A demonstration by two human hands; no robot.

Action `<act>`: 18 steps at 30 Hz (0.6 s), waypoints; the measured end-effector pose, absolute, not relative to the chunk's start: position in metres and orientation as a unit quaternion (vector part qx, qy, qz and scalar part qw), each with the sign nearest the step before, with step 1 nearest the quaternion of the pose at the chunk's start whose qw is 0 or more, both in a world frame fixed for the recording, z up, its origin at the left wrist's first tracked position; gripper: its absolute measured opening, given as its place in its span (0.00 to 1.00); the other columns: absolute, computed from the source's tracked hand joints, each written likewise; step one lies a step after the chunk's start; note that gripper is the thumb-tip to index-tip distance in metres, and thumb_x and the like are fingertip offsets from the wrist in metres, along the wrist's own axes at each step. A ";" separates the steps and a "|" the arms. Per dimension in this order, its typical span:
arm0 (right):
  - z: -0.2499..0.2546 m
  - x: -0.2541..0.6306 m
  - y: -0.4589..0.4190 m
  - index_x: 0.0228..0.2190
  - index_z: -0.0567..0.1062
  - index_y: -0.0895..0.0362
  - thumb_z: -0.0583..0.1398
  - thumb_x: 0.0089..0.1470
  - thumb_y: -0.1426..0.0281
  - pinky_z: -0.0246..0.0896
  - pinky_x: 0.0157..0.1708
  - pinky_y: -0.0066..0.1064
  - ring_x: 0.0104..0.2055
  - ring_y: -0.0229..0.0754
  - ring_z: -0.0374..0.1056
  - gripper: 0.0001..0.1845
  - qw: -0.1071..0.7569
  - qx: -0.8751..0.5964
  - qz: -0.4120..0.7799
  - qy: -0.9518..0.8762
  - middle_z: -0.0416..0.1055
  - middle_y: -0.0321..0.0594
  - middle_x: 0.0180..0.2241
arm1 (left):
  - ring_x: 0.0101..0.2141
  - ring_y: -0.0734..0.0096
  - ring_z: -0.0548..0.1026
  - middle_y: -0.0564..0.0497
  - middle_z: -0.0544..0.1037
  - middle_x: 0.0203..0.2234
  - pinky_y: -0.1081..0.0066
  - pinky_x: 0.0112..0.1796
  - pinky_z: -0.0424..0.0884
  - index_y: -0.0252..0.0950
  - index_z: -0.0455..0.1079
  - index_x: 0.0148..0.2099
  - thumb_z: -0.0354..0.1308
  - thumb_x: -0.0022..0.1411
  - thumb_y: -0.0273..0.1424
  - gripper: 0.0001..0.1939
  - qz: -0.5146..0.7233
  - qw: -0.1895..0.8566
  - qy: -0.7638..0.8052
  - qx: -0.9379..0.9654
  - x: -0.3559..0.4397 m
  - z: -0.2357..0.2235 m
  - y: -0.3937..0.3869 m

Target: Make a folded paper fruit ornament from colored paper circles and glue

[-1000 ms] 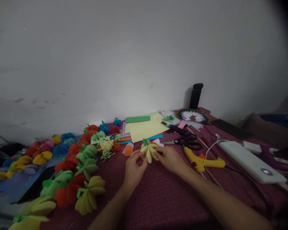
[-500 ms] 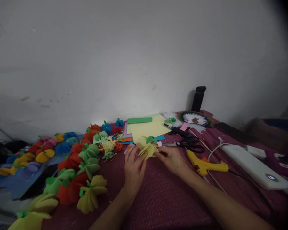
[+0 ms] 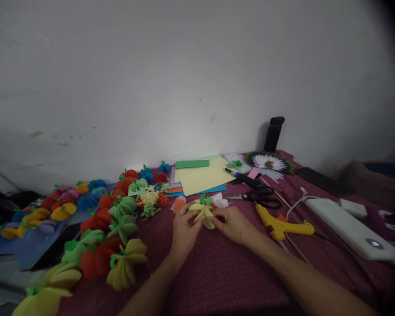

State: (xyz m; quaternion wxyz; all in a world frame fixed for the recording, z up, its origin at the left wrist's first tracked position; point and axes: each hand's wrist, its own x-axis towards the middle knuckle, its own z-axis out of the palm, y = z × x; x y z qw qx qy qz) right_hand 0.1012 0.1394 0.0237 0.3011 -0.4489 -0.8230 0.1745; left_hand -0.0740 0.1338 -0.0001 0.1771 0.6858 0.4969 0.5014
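Between my two hands is a pale yellow paper pumpkin (image 3: 204, 213) with a green paper strip (image 3: 204, 200) on its top. My left hand (image 3: 185, 228) grips its left side, thumb at the front edge. On the right side, the fingers of my right hand (image 3: 232, 223) pinch its folds. Just behind it lie a crumpled white scrap (image 3: 220, 200) and a small orange paper piece (image 3: 179, 204). A yellow glue gun (image 3: 281, 224) rests to the right of my right hand, and black-handled scissors (image 3: 260, 198) lie behind the gun.
Several finished paper pumpkins (image 3: 123, 265) crowd the left side. Yellow paper sheets (image 3: 204, 175) and a green strip of paper (image 3: 192, 163) lie at the back. A white power bank (image 3: 352, 228) with a cable sits at the right, and a black bottle (image 3: 273, 135) stands against the wall.
The yellow pumpkin has come down slightly and turned, so its folds and green top face me more. Both hands have shifted their hold around it. The white scrap behind shows more.
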 end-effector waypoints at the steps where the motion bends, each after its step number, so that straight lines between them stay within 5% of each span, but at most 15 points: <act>1: 0.023 0.101 0.139 0.22 0.74 0.58 0.53 0.54 0.68 0.48 0.22 0.25 0.22 0.36 0.63 0.14 0.298 -0.446 0.180 -0.825 0.71 0.36 0.21 | 0.45 0.66 0.70 0.49 0.73 0.43 0.66 0.47 0.65 0.39 0.75 0.37 0.58 0.53 0.29 0.08 0.497 0.189 0.497 0.686 -0.074 -0.001 0.134; 7: 0.021 0.102 0.142 0.24 0.75 0.58 0.53 0.53 0.69 0.51 0.24 0.25 0.24 0.37 0.65 0.14 0.305 -0.465 0.194 -0.808 0.73 0.38 0.22 | 0.41 0.68 0.72 0.49 0.74 0.40 0.69 0.43 0.68 0.39 0.75 0.40 0.54 0.57 0.30 0.10 0.487 0.246 0.497 0.675 -0.074 -0.002 0.134; 18: 0.025 0.097 0.138 0.26 0.75 0.56 0.53 0.54 0.68 0.50 0.25 0.25 0.26 0.37 0.67 0.12 0.334 -0.469 0.177 -0.798 0.74 0.37 0.25 | 0.45 0.64 0.70 0.47 0.74 0.42 0.63 0.47 0.66 0.39 0.75 0.36 0.58 0.54 0.28 0.07 0.511 0.186 0.487 0.684 -0.063 0.000 0.126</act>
